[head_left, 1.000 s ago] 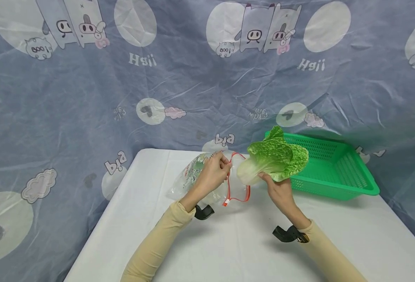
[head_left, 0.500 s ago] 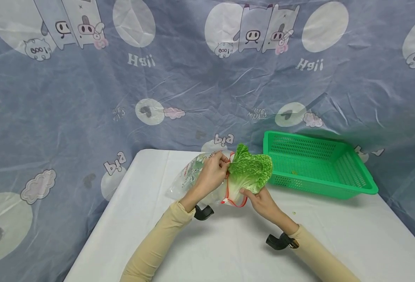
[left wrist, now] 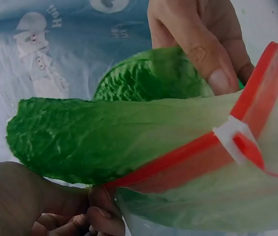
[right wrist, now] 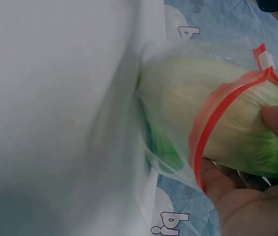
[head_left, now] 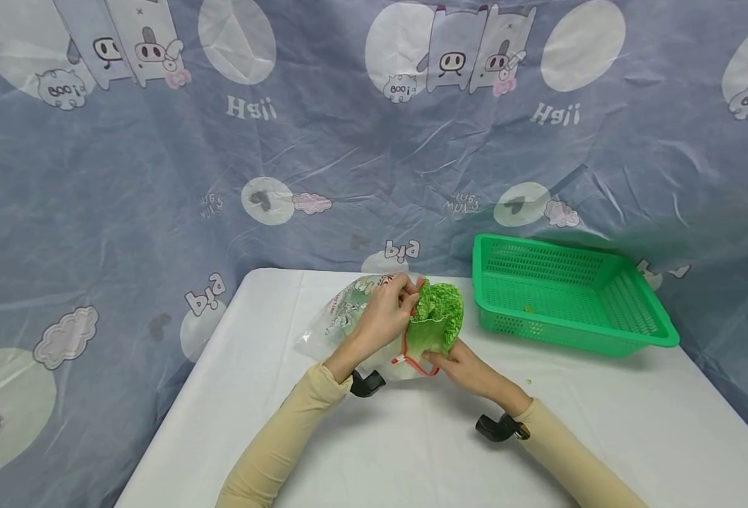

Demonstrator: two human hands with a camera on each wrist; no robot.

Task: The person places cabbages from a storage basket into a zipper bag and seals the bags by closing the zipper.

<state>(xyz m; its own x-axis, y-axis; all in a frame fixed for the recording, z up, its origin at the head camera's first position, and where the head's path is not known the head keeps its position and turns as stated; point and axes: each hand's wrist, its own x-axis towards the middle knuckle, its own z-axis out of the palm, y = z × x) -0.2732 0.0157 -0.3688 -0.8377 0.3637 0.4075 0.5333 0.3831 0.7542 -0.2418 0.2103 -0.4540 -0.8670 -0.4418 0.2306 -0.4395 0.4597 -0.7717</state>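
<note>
A piece of leafy napa cabbage [head_left: 439, 317], pale at its base and crinkled green at its top, sits partly inside a clear plastic zip bag [head_left: 339, 310]. My left hand [head_left: 383, 310] pinches the red-edged mouth of the bag at its far side. From the right, my right hand [head_left: 472, 368] holds the cabbage with thumb on one face and fingers on the other. In the right wrist view the pale base [right wrist: 178, 93] shows through the plastic, past the red zip strip [right wrist: 210, 128]. A white slider [left wrist: 234, 139] sits on that strip in the left wrist view.
A green perforated basket [head_left: 577, 339] stands on the white-covered table [head_left: 399, 451] at the back right, with a small yellowish scrap inside. A tiny green bit [head_left: 528, 382] lies on the cloth before it. A patterned blue-grey curtain [head_left: 348, 141] hangs behind the table.
My right hand has carried the cabbage left from in front of the basket and into the bag's mouth, base first. My left hand has stayed at the bag's edge.
</note>
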